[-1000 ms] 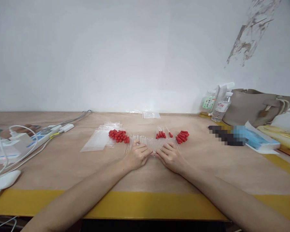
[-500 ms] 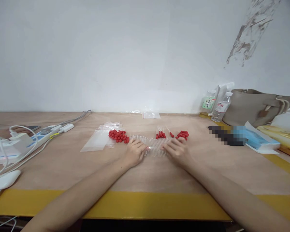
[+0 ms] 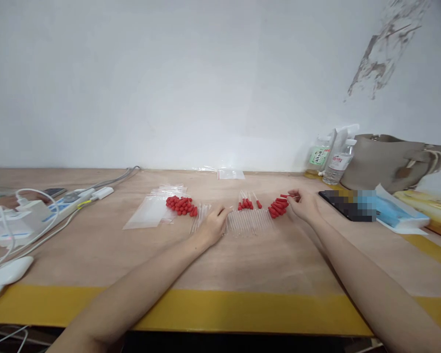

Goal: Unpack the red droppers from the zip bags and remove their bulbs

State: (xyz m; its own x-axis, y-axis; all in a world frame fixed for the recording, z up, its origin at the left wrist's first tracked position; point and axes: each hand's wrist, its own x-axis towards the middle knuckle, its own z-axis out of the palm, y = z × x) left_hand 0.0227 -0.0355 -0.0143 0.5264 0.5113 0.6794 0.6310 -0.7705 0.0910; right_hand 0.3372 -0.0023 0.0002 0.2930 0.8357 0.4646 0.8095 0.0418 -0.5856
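Note:
Thin clear glass tubes (image 3: 252,221) lie side by side in a row on the table. Over the left part of that row rests my left hand (image 3: 215,226), fingers closed; what they hold, if anything, is hidden. My right hand (image 3: 304,205) pinches a slim red rubber bulb (image 3: 284,196) at the upper edge of a slanted stack of red bulbs (image 3: 278,208). Behind the row, several droppers (image 3: 247,203) lie with red bulbs toward me and pale tubes pointing away. A heap of loose red bulbs (image 3: 180,205) sits left of the tubes.
Clear plastic bags (image 3: 143,213) lie at left, another bag (image 3: 231,174) by the wall. A power strip (image 3: 68,201) with white cables is far left. On the right are a phone (image 3: 338,206), blue packet (image 3: 397,211), bottles (image 3: 340,164) and a grey handbag (image 3: 382,162).
My right hand has moved right, from the tube row to the red stack, and now pinches a bulb. My left hand has shifted slightly right over the tubes. The two hands are farther apart.

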